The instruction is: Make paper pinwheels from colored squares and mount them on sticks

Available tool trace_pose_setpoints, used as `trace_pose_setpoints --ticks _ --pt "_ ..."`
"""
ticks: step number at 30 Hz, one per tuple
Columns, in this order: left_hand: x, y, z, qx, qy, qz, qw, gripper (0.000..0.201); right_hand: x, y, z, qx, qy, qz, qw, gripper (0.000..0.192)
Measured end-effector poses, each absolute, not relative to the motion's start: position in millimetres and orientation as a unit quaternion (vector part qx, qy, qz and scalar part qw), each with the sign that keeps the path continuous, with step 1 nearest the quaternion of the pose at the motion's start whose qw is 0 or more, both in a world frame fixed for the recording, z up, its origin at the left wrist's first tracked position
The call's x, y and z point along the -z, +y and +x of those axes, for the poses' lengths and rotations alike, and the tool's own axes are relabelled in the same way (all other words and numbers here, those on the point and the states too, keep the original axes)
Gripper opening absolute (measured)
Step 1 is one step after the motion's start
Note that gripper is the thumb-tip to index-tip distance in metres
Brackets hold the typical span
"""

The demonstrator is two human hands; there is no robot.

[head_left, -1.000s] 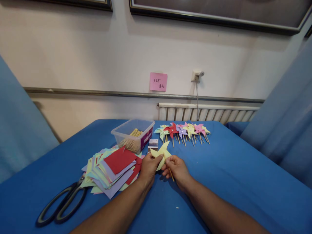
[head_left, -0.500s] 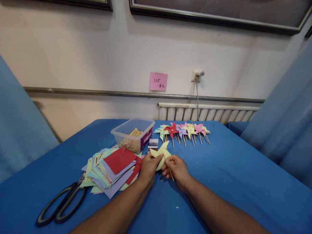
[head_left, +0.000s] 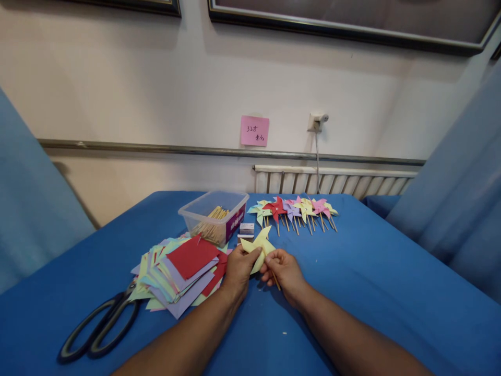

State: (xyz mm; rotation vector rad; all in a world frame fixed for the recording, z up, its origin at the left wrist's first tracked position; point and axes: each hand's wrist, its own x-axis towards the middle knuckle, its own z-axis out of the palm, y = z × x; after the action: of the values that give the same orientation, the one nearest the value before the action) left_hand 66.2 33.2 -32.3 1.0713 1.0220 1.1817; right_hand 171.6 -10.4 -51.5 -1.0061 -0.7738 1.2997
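Observation:
Both hands meet over the blue table (head_left: 352,292), gripping a yellow paper pinwheel (head_left: 259,243). My left hand (head_left: 239,269) pinches the folded yellow blades from the left. My right hand (head_left: 285,271) holds the thin wooden stick (head_left: 276,282) that pokes out below its fingers. The spot where stick and paper join is hidden by my fingers.
A heap of coloured paper squares (head_left: 182,271) lies left of my hands, with black scissors (head_left: 97,329) beyond it. A clear plastic box of wooden sticks (head_left: 213,215) and a small box (head_left: 246,228) stand behind. Several finished pinwheels (head_left: 293,210) lie in a row at the back.

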Motion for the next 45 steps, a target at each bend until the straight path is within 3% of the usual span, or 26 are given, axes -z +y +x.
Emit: trace_pose_setpoints --ticks 45 --pt "38 38 68 -0.519 0.448 0.432 0.585 0.033 45 -12 173 -0.518 -0.354 -0.469 0.622 0.033"
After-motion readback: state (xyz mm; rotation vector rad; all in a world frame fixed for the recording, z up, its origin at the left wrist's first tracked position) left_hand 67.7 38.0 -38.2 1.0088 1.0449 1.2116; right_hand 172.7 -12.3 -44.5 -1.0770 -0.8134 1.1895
